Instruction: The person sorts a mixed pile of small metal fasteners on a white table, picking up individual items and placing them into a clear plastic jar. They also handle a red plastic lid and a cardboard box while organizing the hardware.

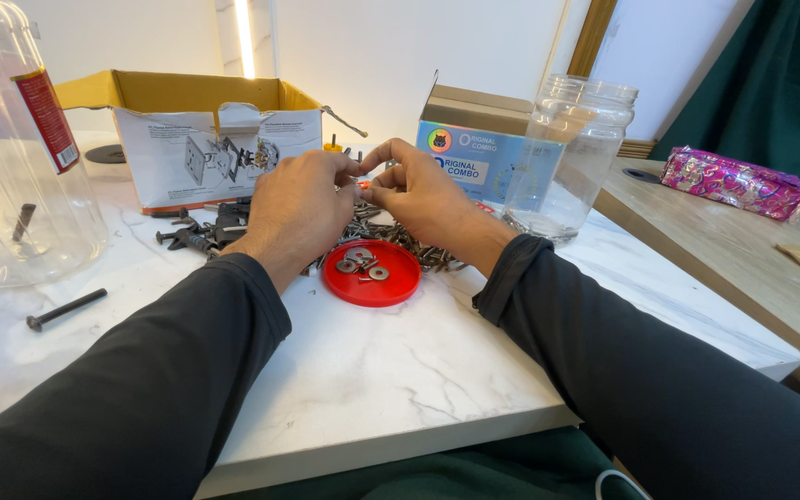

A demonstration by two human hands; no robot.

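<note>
Both hands meet over the table, fingertips pinched together on a small part that shows only as a speck of orange-red between them; what it is cannot be told. The left hand has thumb and forefinger closed on it from one side, the other fingers curled. The right hand grips it from the other side, forefinger arched above the thumb. The part is held in the air above a pile of screws, just behind a red lid.

The lid lies flat, rim up, near the wrists, and holds a few washers and a small screw or two. The dark screws spread from behind the lid toward the right wrist.

Left of the hands, some black fittings lie in front of an open cardboard box, flaps up, line drawings printed on its front. Nearer the left edge a long bolt lies alone on the marble top, and beside it a big clear plastic jar with a red label has one bolt inside.

Right of the hands stands an empty clear jar, lidless, just in front of a small blue box. Well apart, on a wooden top to the right, lies a shiny pink packet.
</note>
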